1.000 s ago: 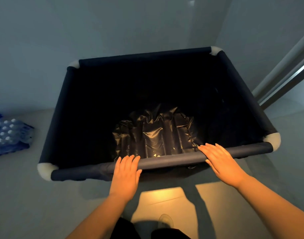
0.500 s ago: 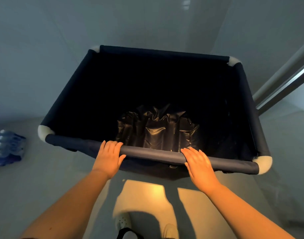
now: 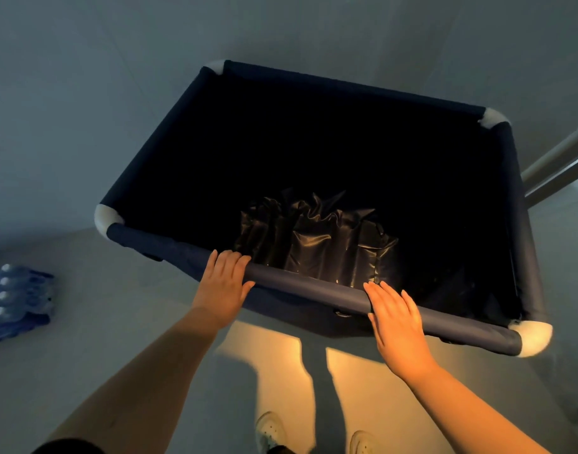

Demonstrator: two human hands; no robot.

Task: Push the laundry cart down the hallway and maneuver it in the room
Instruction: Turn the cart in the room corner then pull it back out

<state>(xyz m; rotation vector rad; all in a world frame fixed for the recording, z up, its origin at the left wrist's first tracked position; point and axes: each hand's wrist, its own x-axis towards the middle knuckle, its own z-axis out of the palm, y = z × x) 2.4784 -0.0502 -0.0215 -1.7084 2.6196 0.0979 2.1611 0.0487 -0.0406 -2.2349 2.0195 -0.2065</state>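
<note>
No brand, label or writing I can read anywhere. I have both hands on the cart [image 3: 195, 132], a dark fabric bin with white corner caps, standing on the grey floor [image 3: 84, 339] right in front of me. Left hand [image 3: 222, 285] sits on the near rail [image 3: 313, 285] toward its left end, fingers curled over the top of the bar, thumb out to the side. Right hand [image 3: 397, 319] lies on the same rail toward the right corner, fingers almost straight and together, palm pressing down; I can't tell if the thumb wraps under. A crumpled black bag [image 3: 317, 244] lies inside at the bottom, against the near wall. A pack of water bottles [image 3: 14, 298] sits on the floor, well left of the cart. White shoes [image 3: 271, 430] show at the bottom edge.

Versus half a second ago: the cart is turned further clockwise, its left near corner higher in view, right near corner lower. The bottle pack is more in view. Both hands keep their spots on the rail.
</note>
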